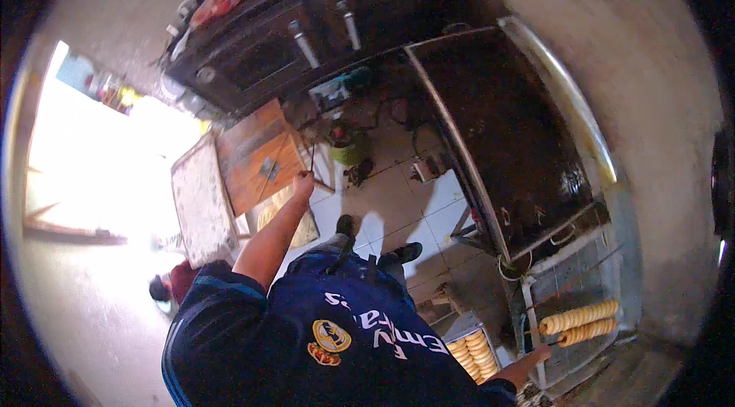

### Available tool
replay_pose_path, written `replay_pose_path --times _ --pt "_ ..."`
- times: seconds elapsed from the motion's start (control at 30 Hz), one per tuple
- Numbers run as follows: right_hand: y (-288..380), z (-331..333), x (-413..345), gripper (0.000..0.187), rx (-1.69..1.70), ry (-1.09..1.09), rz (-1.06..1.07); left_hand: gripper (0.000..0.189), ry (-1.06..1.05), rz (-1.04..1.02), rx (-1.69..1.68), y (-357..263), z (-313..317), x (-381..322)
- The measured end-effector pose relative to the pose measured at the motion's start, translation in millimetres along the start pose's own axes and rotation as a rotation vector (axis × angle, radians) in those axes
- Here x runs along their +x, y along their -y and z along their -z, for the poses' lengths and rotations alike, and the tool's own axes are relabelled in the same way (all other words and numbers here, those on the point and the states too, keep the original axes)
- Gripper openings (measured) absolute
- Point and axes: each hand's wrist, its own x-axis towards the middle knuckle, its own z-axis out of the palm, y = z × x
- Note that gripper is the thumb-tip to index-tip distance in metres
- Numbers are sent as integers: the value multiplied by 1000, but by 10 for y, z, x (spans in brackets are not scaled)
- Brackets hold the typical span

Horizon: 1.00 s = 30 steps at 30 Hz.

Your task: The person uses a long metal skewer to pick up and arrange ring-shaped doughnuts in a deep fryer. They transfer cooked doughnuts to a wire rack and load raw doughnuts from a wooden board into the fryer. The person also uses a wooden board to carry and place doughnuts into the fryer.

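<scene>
My left hand (304, 182) is raised in front of me, closed around a thin dark rod (312, 158) that points away from me. At the lower right, my right hand (535, 356) grips the end of another rod. Pale golden dough-like rings (588, 332) are threaded along that rod in a tight row. Just beyond it lies a second row of rings (580, 316) on its own stick. Both rows are over a grey tiled or gridded surface (565, 286) with a raised rim. Where the rods rest on it is too small to tell.
A large dark vat (505, 137) with a metal rim stands at right. More rings fill a metal tray (475, 352) beside me. Left are a wooden board (258, 160) and a whitish table (204, 206). A green gas cylinder (350, 151) stands on the floor. Another person (172, 286) is at left.
</scene>
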Motion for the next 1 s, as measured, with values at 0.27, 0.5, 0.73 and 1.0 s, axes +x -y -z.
replay_pose_path --times 0.27,0.5,0.73,1.0 --pt "879 352 -1873 55 423 -306 251 23 -159 34 -199 952 457 506" --pt "1447 1117 -4535 55 695 430 822 48 -215 -164 292 1341 786 1239" --pt "1090 1104 -5262 53 653 501 1226 39 10 -302 331 1375 818 1648" --pt "532 1008 -5498 30 700 629 416 29 711 -526 -416 161 -482 18"
